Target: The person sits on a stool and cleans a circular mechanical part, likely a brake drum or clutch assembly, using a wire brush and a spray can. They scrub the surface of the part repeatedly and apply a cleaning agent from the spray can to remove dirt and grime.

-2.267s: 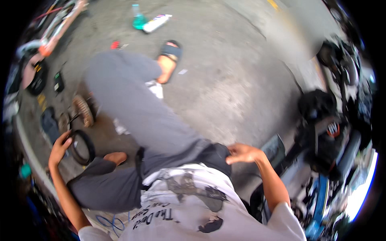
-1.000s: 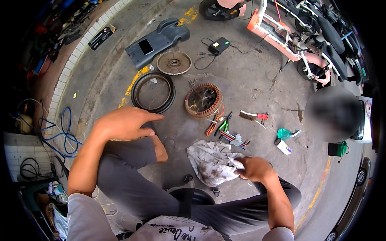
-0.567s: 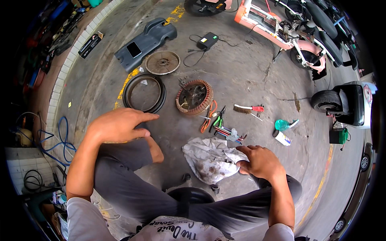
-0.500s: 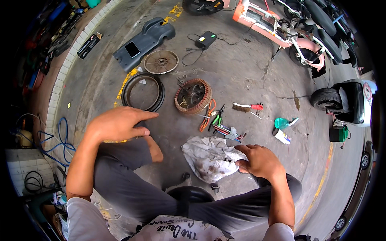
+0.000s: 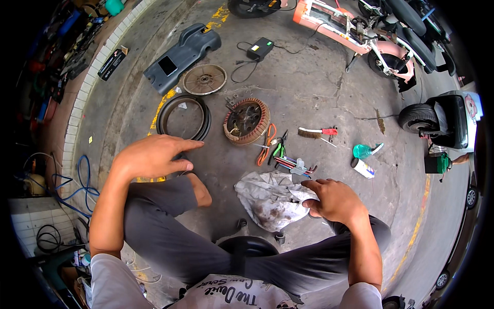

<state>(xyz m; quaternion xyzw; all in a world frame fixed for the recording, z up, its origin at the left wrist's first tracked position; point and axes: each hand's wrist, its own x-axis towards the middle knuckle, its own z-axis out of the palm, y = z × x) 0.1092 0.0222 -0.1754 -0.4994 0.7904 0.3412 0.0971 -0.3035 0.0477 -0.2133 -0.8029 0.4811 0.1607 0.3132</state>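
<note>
My left hand (image 5: 154,157) hovers over my left knee, near the black tire ring (image 5: 167,122). Its index finger and thumb stretch out apart, with nothing seen between them. A white rag (image 5: 272,201), stained with dark smudges, hangs by my right hand (image 5: 337,201); its right corner lies between the fingers and thumb. Beyond the rag are several hex keys (image 5: 293,166), green-handled pliers (image 5: 279,149) and an orange-handled tool (image 5: 265,147). A motor stator (image 5: 247,121) with reddish windings rests on the floor farther off.
Right of the tools lie a red-handled wire brush (image 5: 321,132), a green spray bottle (image 5: 363,151) and a white can (image 5: 363,168). A metal wheel cover (image 5: 205,80), a grey plastic panel (image 5: 177,56) and a black charger (image 5: 260,48) lie farther away. A pink scooter (image 5: 355,41) stands far right.
My right hand and the rag show slightly farther right and higher. At the far right, another person's hand has come into view beside a green box. My left hand keeps its pose.
</note>
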